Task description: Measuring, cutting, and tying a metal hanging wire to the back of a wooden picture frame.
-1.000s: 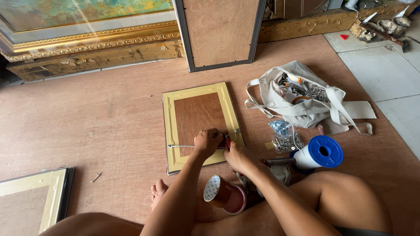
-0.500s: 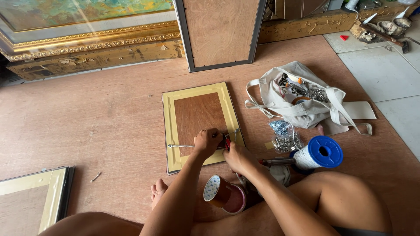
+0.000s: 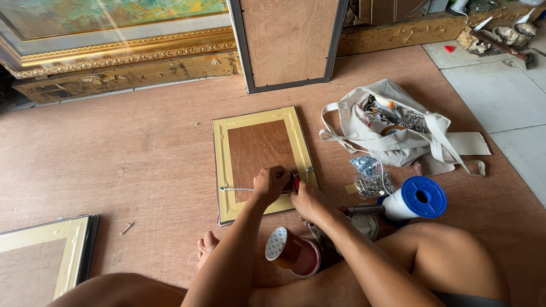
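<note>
Small picture frame (image 3: 259, 122) is lying face down on the wooden floor (image 3: 131, 159), brown backing board up, cream border around it. A thin metal chain (image 3: 236, 189) is running across the frame's near part, its left end sitting at the left border. Left hand (image 3: 271, 182) is resting on the backing board over the chain, grip clenched on it. Right hand (image 3: 306, 200) is sitting just right of the left, touching it, grip closed around a red-handled tool (image 3: 296, 182) at the frame's near right border; tool tip is hidden. Roll of brown tape (image 3: 290, 250) is standing near the person's foot. Blue-capped spool (image 3: 412, 199) is lying to the right, by the knee. Cream cloth bag (image 3: 392, 131) of hardware is sitting farther right. Second frame (image 3: 40, 256) is lying at near left.
</note>
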